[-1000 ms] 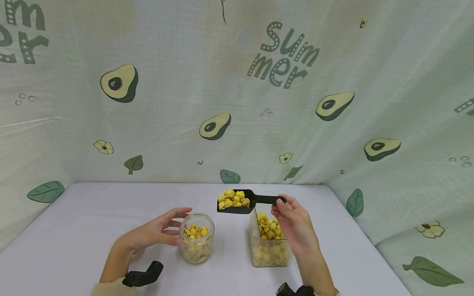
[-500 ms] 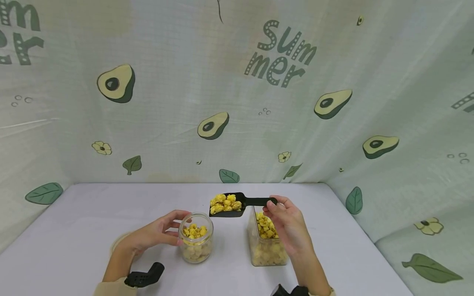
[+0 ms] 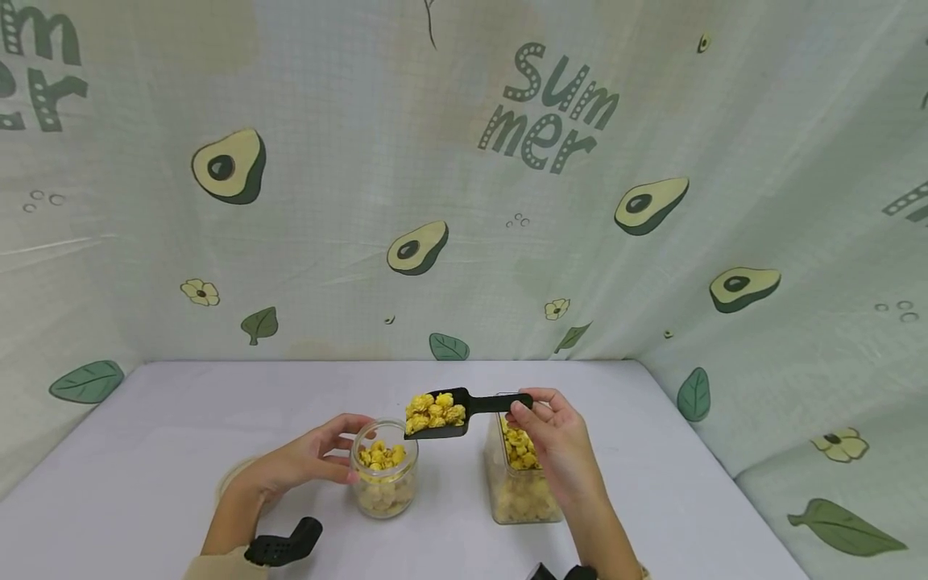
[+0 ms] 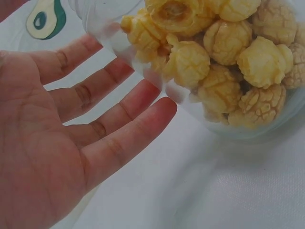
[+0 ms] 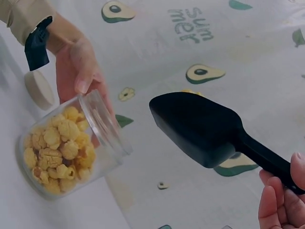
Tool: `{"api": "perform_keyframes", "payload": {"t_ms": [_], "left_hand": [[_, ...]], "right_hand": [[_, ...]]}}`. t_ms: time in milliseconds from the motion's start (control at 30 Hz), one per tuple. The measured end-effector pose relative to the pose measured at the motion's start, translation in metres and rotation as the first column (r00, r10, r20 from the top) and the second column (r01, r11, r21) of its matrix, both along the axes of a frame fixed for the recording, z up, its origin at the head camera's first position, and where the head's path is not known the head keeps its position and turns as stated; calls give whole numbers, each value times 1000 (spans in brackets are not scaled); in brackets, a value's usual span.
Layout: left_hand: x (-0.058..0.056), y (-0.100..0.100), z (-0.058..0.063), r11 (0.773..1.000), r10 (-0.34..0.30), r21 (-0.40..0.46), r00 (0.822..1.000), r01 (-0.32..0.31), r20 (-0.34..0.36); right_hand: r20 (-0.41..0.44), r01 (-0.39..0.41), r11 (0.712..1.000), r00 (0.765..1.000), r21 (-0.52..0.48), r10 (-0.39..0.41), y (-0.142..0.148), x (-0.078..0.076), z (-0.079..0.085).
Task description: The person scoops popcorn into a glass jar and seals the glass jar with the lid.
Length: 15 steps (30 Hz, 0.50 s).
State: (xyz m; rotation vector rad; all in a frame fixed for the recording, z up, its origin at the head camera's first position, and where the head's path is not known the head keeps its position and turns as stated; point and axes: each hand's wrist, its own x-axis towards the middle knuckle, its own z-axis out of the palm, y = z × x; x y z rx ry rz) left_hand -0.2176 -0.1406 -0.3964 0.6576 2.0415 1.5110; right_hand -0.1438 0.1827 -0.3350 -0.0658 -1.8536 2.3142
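Observation:
A glass jar, partly filled with yellow popcorn, stands upright on the table. My left hand holds its left side, fingers along the back and thumb at the front near the rim. My right hand pinches the end of a black scoop's handle. Popcorn balls fill the scoop, whose front lip overlaps the jar's right rim in the head view. From below, the right wrist view shows the scoop's dark underside, raised beside the jar mouth.
A clear square container of popcorn stands right of the jar, partly behind my right hand and forearm. A pale round lid lies by my left wrist. Behind the white table hangs a curtain printed with avocados.
My right hand has carried the loaded scoop left and down, from above the gap between the containers to the jar's rim. My left hand and the jar have stayed in place.

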Motion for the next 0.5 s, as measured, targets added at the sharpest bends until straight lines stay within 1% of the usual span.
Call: {"api": "perform_keyframes", "payload": {"t_ms": [167,367,500], "left_hand": [[-1,1,0,1000,-10,9,1000,10,1],[-1,0,1,1000,-19,13,1000,19,-21],[0,0,0,1000,-10,6,1000,11,-10]], "right_hand": [[29,13,999,999,46,-14,-4,1,1],[29,19,995,999,93,-22,-6,1,1],[20,21,994,1000,110,-23,-6,0,0]]}}
